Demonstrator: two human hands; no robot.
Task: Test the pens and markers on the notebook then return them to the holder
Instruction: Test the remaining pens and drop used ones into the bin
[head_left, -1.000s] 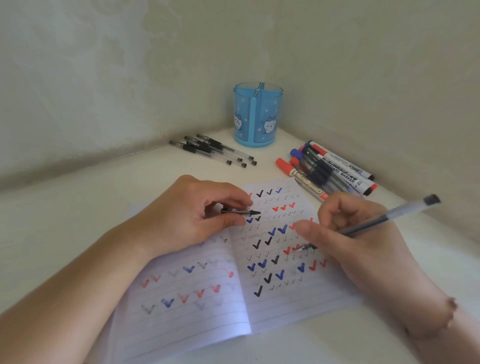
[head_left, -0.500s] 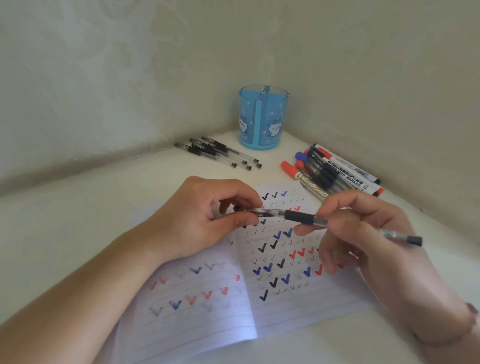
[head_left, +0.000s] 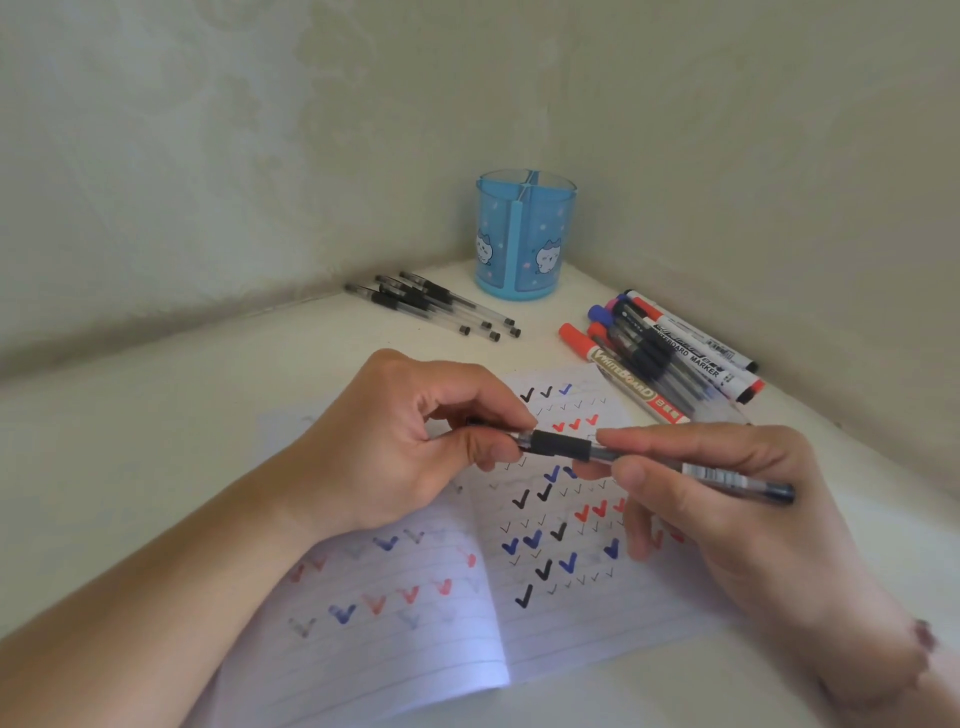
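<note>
Both hands meet above the open notebook (head_left: 498, 587), which lies flat on the pale bench (head_left: 156, 441) with its lined pages covered in rows of black, blue and red check marks. The right hand (head_left: 737, 519) holds a clear gel pen (head_left: 649, 462) by the barrel, thumb and forefinger curled round it just behind the black rubber grip; the pen lies nearly level, its capped rear end pointing right. The left hand (head_left: 410, 447) pinches the pen cap (head_left: 498, 434) between thumb and forefinger at the pen's tip end; whether the cap is fully seated cannot be told, since the fingers (head_left: 493, 410) hide the joint.

The holder (head_left: 524, 234), a translucent blue cup divided into compartments and printed with small cat figures, stands upright in the corner where the two walls meet. A cluster of clear gel pens (head_left: 431, 304) with black grips lies on the bench just left of the holder. To the right, a pile of whiteboard markers (head_left: 670, 358) with red, blue and black caps, mixed with further pens, lies beside the wall, its near end touching the notebook's far right corner.
</note>
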